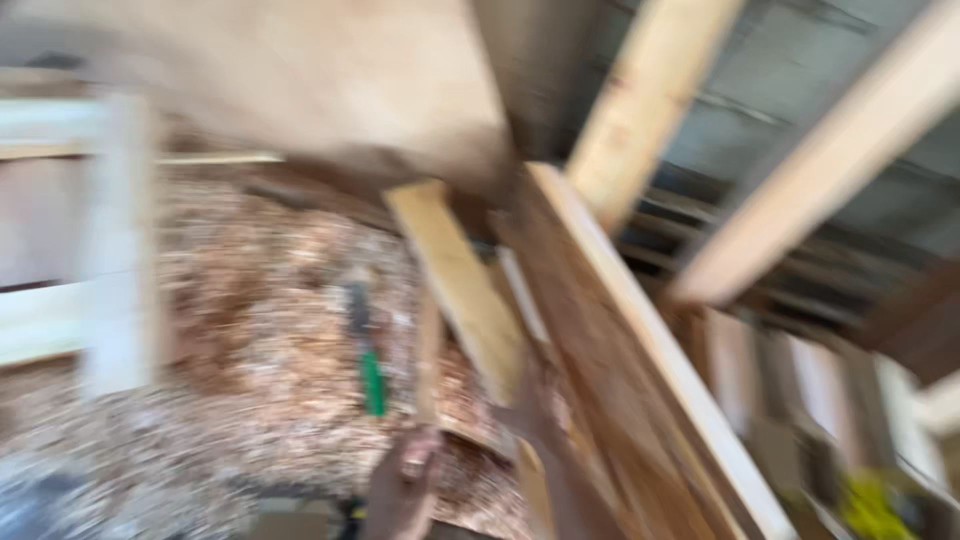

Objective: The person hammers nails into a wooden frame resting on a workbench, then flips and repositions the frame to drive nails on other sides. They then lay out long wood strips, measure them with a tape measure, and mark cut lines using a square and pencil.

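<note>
- Your left hand (405, 490) is low in the middle of the view, fingers closed round the bottom of a thin wood strip (429, 350) that stands nearly upright.
- Your right hand (535, 405) is just beside it, pressed against the face of a long board (610, 380); blur hides the fingers, so you cannot tell whether it grips the board or only rests on it.
- The board slopes from the lower right up toward the centre, with a pale edge along its right side.
- A shorter pale plank (455, 280) lies tilted between the strip and the board, touching the board's left edge.
- A green-handled tool (368, 350) lies on the floor, just left of the strip.
- The floor (250, 330) is covered in wood shavings.
- A large plywood sheet (300, 80) fills the upper left.
- Two pale beams (650, 100) cross the upper right.
- A white frame (115, 240) stands at the left.
- No containers can be made out; the whole view is blurred.
</note>
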{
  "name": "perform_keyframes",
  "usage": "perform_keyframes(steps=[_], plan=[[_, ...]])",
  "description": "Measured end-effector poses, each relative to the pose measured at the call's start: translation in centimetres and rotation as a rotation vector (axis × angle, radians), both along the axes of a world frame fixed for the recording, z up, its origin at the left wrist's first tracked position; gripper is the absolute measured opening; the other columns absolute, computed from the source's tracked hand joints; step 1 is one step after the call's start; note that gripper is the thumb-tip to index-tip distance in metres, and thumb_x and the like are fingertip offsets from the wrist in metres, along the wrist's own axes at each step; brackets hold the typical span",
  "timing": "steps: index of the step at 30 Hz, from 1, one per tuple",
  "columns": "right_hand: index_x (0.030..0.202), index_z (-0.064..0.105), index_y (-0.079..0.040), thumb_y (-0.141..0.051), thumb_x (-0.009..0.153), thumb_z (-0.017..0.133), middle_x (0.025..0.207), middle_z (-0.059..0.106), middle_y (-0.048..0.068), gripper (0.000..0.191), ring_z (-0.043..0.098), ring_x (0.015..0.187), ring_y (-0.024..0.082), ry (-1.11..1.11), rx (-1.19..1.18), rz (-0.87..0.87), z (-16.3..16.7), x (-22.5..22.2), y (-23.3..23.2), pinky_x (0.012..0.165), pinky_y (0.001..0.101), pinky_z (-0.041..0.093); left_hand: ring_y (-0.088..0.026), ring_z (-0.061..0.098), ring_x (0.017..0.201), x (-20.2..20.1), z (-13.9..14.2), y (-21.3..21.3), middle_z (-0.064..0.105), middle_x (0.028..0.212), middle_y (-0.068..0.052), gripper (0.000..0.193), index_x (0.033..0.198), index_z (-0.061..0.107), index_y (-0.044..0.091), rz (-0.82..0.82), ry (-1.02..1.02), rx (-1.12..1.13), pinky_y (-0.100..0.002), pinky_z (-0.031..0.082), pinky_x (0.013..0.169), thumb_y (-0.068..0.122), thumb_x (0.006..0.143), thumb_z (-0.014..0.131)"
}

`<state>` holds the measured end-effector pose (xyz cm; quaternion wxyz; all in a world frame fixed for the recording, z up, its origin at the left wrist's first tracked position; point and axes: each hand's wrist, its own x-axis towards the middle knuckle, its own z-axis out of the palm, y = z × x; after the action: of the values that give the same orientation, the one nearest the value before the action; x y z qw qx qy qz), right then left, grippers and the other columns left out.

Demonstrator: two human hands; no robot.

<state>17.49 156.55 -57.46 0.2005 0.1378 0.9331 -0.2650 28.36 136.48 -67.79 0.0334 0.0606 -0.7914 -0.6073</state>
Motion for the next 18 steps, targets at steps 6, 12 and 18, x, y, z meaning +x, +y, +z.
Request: perform_keyframes(steps=[6, 12, 18], plan=[[0.158, 0.020, -0.026, -0.024, 0.053, 0.097, 0.156, 0.039, 0.014, 0.130, 0.041, 0.146, 0.033, 0.060, 0.075, -0.136, 2.9, 0.1, -4.6, 0.118, 0.0510, 0.041, -0.017, 0.073, 0.108, -2.3, 4.2, -4.2, 0.079, 0.111, -0.012, 0.035, 0.127, 0.062, 0.005, 0.013, -0.106, 0.003, -0.034, 0.055, 0.093, 0.019, 0.095, 0.065], [0.158, 0.025, -0.023, -0.027, 0.065, 0.088, 0.149, 0.041, 0.019, 0.112, 0.041, 0.139, 0.038, 0.100, 0.039, 0.039, 2.7, 0.7, -9.7, 0.114, 0.0550, 0.037, -0.016, 0.072, 0.102, -4.3, 6.5, -4.4, 0.076, 0.112, -0.010, 0.024, 0.116, 0.067, 0.005, 0.143, -0.067, -0.036, -0.032, 0.056, 0.089, 0.013, 0.093, 0.068], [0.158, 0.030, -0.021, -0.031, 0.078, 0.079, 0.143, 0.042, 0.023, 0.094, 0.041, 0.133, 0.043, 0.164, -0.060, 0.102, -0.7, 3.9, -10.5, 0.111, 0.0590, 0.033, -0.015, 0.071, 0.096, -0.5, 4.0, -1.5, 0.072, 0.121, -0.007, 0.019, 0.109, 0.070, 0.004, 0.238, 0.214, -0.007, -0.030, 0.058, 0.079, 0.010, 0.090, 0.069]])
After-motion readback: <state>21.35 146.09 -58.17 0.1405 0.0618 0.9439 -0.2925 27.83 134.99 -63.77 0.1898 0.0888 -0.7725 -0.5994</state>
